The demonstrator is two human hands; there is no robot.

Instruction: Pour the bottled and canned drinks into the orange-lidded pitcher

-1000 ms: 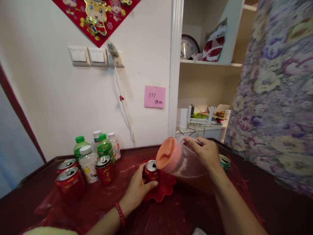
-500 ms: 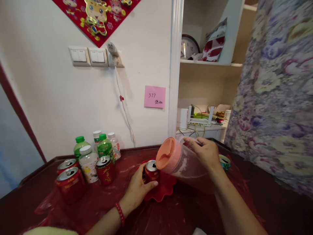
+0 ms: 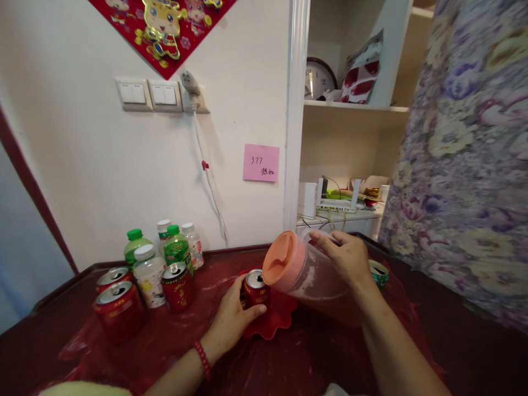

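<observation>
My left hand (image 3: 234, 314) is closed around an opened red drink can (image 3: 257, 291), which stands upright on a red scalloped plate (image 3: 268, 331). By its handle my right hand (image 3: 344, 258) grips a clear plastic pitcher (image 3: 315, 280) with a pink-orange lid (image 3: 284, 259). The pitcher is tipped to the left, its lid right at the can's top. Brownish liquid shows inside the pitcher. Whether any liquid runs into the can is hidden by the lid. A red bead bracelet circles my left wrist.
On the left stand several opened red cans (image 3: 119, 311) and bottles, among them a green-capped bottle (image 3: 177, 247) and a white-capped bottle (image 3: 149, 278). A green can (image 3: 378, 273) sits behind my right wrist. Red plastic film (image 3: 206, 286) covers the table. A floral curtain (image 3: 462, 165) hangs at right.
</observation>
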